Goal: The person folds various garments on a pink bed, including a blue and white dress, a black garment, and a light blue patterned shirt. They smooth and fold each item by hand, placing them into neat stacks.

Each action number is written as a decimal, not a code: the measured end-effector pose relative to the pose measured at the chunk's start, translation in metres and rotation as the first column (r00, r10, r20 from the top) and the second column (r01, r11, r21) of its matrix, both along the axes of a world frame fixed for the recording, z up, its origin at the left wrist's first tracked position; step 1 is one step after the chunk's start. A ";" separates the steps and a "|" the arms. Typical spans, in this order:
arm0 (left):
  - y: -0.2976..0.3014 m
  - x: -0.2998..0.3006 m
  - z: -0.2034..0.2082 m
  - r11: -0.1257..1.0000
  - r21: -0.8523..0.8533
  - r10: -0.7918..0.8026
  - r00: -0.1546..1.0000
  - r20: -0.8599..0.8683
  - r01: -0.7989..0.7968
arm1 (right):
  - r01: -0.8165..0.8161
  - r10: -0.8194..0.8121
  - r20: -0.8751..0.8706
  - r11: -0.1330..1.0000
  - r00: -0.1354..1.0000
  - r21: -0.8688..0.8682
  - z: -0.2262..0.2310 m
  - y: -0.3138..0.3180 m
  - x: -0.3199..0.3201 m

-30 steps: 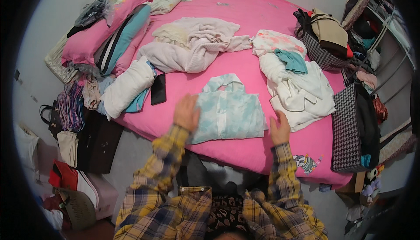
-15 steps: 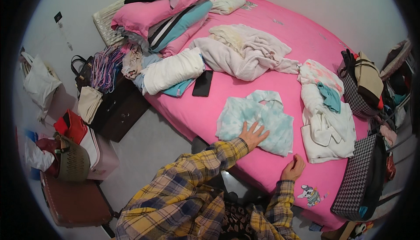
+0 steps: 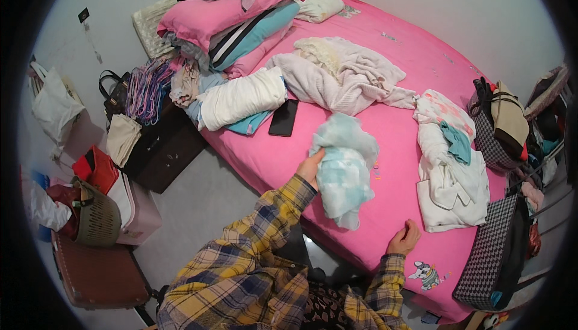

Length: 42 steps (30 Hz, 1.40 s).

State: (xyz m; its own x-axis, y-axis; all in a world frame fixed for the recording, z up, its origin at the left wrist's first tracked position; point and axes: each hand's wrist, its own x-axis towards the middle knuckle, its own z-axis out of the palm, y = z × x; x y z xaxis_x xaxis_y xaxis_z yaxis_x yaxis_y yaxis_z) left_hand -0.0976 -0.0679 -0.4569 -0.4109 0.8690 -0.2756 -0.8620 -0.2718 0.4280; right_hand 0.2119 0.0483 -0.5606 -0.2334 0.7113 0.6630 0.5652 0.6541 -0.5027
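My left hand (image 3: pixel 312 167) is closed on the left edge of a pale blue and white tie-dye shirt (image 3: pixel 346 176). The shirt is lifted and bunched into a narrower bundle over the pink bed (image 3: pixel 385 203); my fingertips are partly hidden behind the fabric. To its right, my right hand (image 3: pixel 404 238) rests on the bed near the front edge, fingers loosely curled and nothing visible in them. Beyond that hand lies a folded white collared garment (image 3: pixel 451 200), with a small teal cloth (image 3: pixel 456 143) on the garments behind it.
A black phone (image 3: pixel 283 118) lies beside a rolled white cloth (image 3: pixel 244 99). Behind is a crumpled pale blanket (image 3: pixel 343 77). Pillows (image 3: pixel 232 20) are stacked at the far left. A dark cabinet (image 3: pixel 165 149) stands left of the bed; a houndstooth box (image 3: pixel 490 258) is at the right.
My left hand, earlier spread flat on the shirt, has moved left and gripped its edge. The shirt has been raised and gathered. My right hand has stayed nearly in place.
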 end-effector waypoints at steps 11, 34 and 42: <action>0.008 -0.174 0.142 0.787 0.423 0.566 0.799 -0.206 -0.449 | 0.019 -0.021 0.038 0.999 0.999 0.037 0.000 0.001 -0.002; -0.085 -0.231 -0.089 0.588 -0.131 0.734 0.594 -0.329 -0.798 | 0.030 -0.031 0.040 0.999 0.999 0.033 0.003 0.004 -0.002; 0.023 0.033 -0.095 0.893 -0.043 0.127 0.344 -0.930 -0.448 | 0.057 -0.057 -0.010 0.997 0.998 0.045 0.018 0.002 -0.003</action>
